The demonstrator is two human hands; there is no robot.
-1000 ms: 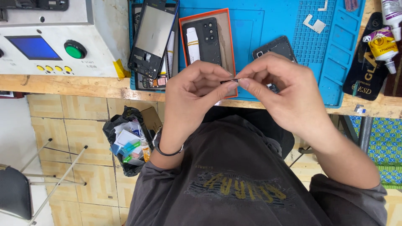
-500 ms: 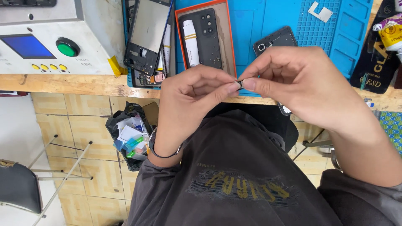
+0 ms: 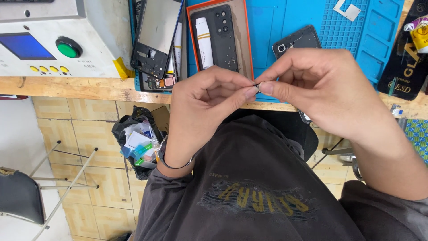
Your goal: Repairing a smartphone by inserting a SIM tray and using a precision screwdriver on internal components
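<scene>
Right now both hands meet at chest height, just in front of the tabletop (image 3: 67, 87) edge. Left hand (image 3: 200, 111) and right hand (image 3: 330, 89) each pinch a tiny dark part (image 3: 257, 85) between thumb and forefinger tips, so both are clamped on it, fingertips nearly touching. Part is too small to tell what it is, maybe a clip or a bit of flex.

Step in hand, as I judge it: fine fingertip work on that part, w/ the pinch held steady. Next move prob. calls for a light, even grip and tiny motions, since it looks easy to drop into the lap.

Part sits between the two hands, above the dark shirt (image 3: 249, 187), well apart from the stuff on the blue mat (image 3: 285, 27). On the mat: an orange tray (image 3: 246, 40) w/ a black phone back cover (image 3: 218, 35), a stripped phone frame (image 3: 156, 35) to its left, and another phone body (image 3: 298, 40) behind the right hand. Grey machine w/ green button (image 3: 67, 48) stands far left.
</scene>
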